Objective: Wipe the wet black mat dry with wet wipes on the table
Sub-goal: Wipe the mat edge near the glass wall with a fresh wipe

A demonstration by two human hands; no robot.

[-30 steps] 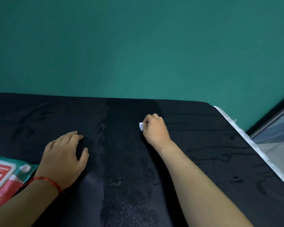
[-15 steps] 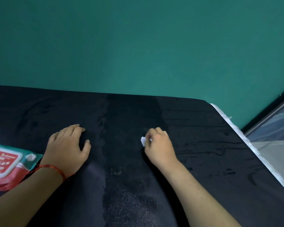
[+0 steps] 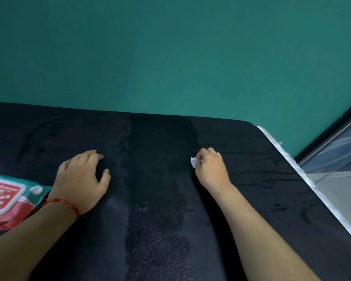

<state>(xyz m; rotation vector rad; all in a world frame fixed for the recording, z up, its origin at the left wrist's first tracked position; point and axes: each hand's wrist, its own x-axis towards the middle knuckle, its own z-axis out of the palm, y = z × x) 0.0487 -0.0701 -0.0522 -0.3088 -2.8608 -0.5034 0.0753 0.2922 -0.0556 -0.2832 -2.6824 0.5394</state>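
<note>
Pinching a tiny wad of wipe, the right hand may only smear water over the mat; the left hand rests flat, holding nothing

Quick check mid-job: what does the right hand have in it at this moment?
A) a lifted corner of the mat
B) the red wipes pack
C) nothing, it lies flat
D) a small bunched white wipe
D: the right hand curls its fingers round a white wipe, a bit of which pokes out on the black mat; the wipes pack lies beside the left hand.
</note>
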